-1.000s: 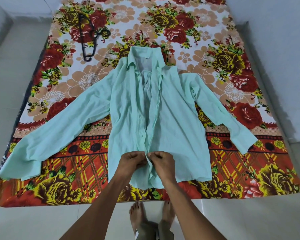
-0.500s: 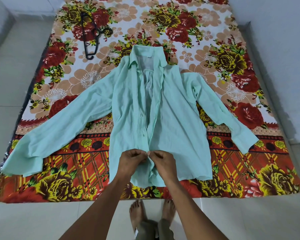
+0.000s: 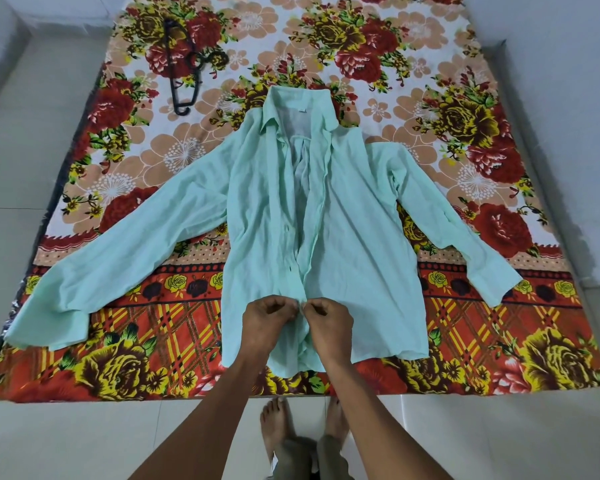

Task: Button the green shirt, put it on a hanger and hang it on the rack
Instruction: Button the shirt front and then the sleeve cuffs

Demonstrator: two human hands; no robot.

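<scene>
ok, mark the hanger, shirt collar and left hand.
hanger (image 3: 187,67), head view, on its black frame.
shirt collar (image 3: 300,102), head view, on the inner neckband.
left hand (image 3: 267,318), head view, on its back.

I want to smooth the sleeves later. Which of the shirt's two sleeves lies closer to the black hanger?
The left sleeve, stretched toward the bed's left edge. The black hanger lies up on that same side, while the right sleeve runs off to the opposite side.

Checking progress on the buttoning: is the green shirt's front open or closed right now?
Mostly open. The green shirt gapes from collar to near the hem, where the left hand and right hand pinch its edges together.
</scene>
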